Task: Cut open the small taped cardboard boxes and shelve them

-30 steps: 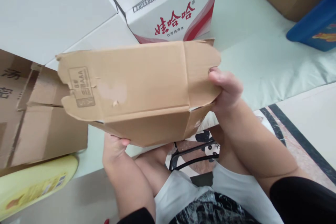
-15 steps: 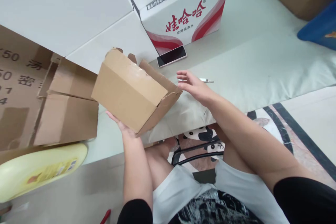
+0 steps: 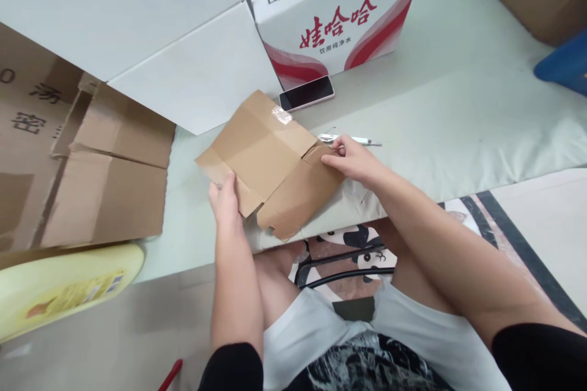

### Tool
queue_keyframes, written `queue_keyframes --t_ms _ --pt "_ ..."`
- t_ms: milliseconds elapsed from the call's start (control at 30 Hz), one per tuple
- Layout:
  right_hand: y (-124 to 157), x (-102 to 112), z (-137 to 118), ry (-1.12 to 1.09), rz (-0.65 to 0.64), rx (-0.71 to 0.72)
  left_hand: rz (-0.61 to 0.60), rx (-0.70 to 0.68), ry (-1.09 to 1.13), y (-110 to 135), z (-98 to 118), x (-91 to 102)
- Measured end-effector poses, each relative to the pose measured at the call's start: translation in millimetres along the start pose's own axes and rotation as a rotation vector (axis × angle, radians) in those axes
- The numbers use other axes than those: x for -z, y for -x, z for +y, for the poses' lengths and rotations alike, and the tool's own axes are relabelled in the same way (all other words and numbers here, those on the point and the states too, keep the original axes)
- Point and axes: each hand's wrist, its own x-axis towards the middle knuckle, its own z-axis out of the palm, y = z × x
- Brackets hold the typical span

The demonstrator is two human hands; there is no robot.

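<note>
A small brown cardboard box [image 3: 268, 156] lies tilted between my hands above the cloth-covered table, its near side flap folded outward. Clear tape shines on its far edge. My left hand [image 3: 224, 198] grips the box's near left edge, thumb on top and fingers underneath. At the right end, my right hand [image 3: 351, 159] pinches the side flap [image 3: 300, 195] between thumb and fingers. Just behind that hand lies a white utility knife [image 3: 351, 139], partly hidden by it. A phone [image 3: 306, 93] rests beyond the box.
A white carton with red print [image 3: 339, 30] stands behind the phone, and a larger white box [image 3: 197, 67] is at its left. Brown cartons [image 3: 110, 195] and a yellow bottle [image 3: 73, 287] are on the left. A blue object [image 3: 564, 64] sits far right.
The box has been lowered and turned, so it lies flatter with its flap spread out. My left thumb has come over its edge. My right hand has closed on the flap.
</note>
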Motion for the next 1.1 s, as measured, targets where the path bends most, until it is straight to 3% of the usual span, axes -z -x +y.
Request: queue_keyframes --t_ms 67,233,333,467,567,700,767,967,1100 --pt "-0.3 -0.5 0.3 -0.011 0.011 -0.054 -0.026 0.01 -0.062 -0.2 -1.4 1.7" --pt "0.0 -2.0 0.1 0.008 -0.247 0.009 -0.042 -0.023 0.066 2.0 4.1 4.4" --pt "0.3 -1.9 -0.5 -0.015 -0.225 0.05 -0.018 -0.004 0.295 3.7 9.3 6.3" --pt "0.1 3.5 -0.2 -0.05 -0.203 0.143 -0.174 0.126 0.411 7.4 13.7 9.8" --pt "3.2 14.2 0.7 -0.26 -0.318 0.181 -0.188 0.118 0.464 5.7 14.4 9.7" --pt "13.9 27.0 -3.2 -0.63 -0.415 0.145 -0.105 0.143 0.647 0.6 12.9 0.8" --pt "19.3 24.9 -6.0 -0.657 -0.375 0.149 -0.096 0.178 0.708 2.6 12.2 -6.8" --pt "30.8 -5.5 3.0 -0.41 -0.104 0.062 -0.256 0.23 0.781 27.8 17.9 -24.6" --pt "59.7 -2.0 11.5 -0.358 -0.002 0.028 -0.268 0.314 0.63 38.6 24.5 -23.0"
